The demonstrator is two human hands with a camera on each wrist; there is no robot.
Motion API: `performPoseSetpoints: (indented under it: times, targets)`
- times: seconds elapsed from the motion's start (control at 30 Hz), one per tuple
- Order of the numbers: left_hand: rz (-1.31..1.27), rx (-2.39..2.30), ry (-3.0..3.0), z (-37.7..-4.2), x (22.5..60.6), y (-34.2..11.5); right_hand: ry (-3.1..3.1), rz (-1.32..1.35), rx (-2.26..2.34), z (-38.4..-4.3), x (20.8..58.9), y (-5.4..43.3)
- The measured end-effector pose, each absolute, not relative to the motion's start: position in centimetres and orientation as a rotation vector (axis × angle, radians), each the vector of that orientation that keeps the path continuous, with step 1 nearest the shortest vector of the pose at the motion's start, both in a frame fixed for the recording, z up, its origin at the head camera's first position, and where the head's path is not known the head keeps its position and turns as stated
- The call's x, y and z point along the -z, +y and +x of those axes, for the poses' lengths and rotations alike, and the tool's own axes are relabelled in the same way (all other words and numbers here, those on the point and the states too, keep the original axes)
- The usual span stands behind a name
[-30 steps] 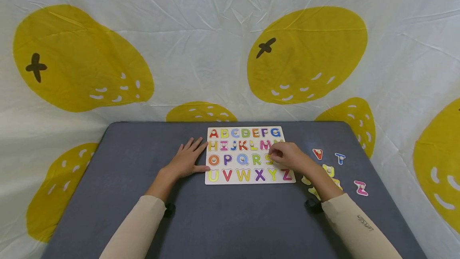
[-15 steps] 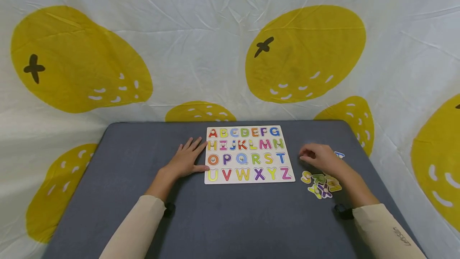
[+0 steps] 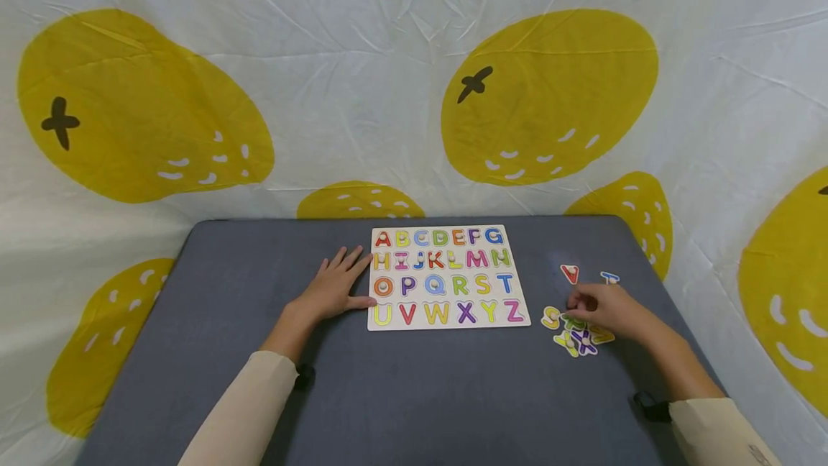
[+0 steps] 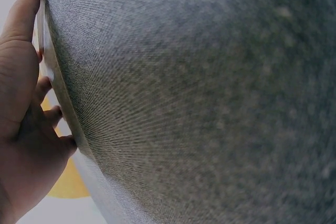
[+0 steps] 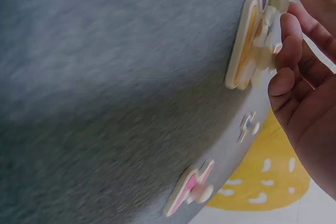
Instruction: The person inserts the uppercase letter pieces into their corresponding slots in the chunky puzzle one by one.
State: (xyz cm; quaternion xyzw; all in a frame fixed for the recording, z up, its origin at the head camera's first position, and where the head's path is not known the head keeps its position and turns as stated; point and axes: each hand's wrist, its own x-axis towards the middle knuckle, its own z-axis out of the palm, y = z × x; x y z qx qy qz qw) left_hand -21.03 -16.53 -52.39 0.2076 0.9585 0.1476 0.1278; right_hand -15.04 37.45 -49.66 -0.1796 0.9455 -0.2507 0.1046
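Observation:
A wooden alphabet puzzle board (image 3: 449,295) lies at the table's middle, pegged letters A to Q set in it; printed recesses R to Z show bare. My left hand (image 3: 333,290) lies spread at its left edge, thumb and forefinger touching the rim. To the right, my right hand (image 3: 608,308) hovers over a small heap of letter pieces, fingertips bent close to the green R piece (image 3: 573,322). In the right wrist view, its thumb and fingers stand apart beside the green peg (image 5: 281,2). The heap also has a yellow S (image 3: 550,318), yellow Y (image 3: 566,344) and purple X (image 3: 585,343).
A red V piece (image 3: 570,274) and a blue T piece (image 3: 609,277) lie behind the heap. The pink Z piece (image 5: 189,187) shows in the right wrist view, hidden under my forearm in the head view. A lemon-print cloth (image 3: 362,92) hangs behind the grey table.
My right hand has left the board's right side, moved right past the red V piece and come down over the heap. The left hand has stayed at the board's edge.

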Motion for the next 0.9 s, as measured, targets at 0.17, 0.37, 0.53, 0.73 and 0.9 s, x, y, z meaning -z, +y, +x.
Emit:
performPoseSetpoints:
  times: [0.17,0.37,0.53,0.73,0.9]
  targets:
    - [0.607,-0.436,2.790,-21.1,52.4,-16.5,2.762,-0.461,0.727,-14.5,49.9,38.0]
    - [0.609,-0.439,2.785,-21.1,52.5,-16.6,2.766,-0.488,0.721,-14.3,50.1,38.1]
    - [0.614,-0.438,2.785,-21.1,52.5,-16.6,2.780,-0.482,0.696,-14.4,49.7,38.0]
    - [0.615,-0.431,2.788,-21.2,52.4,-16.6,2.806,-0.502,0.673,-14.9,49.0,37.7]
    - [0.603,-0.425,2.779,-21.2,52.4,-16.5,2.845,-0.599,0.688,-15.3,48.4,37.0]
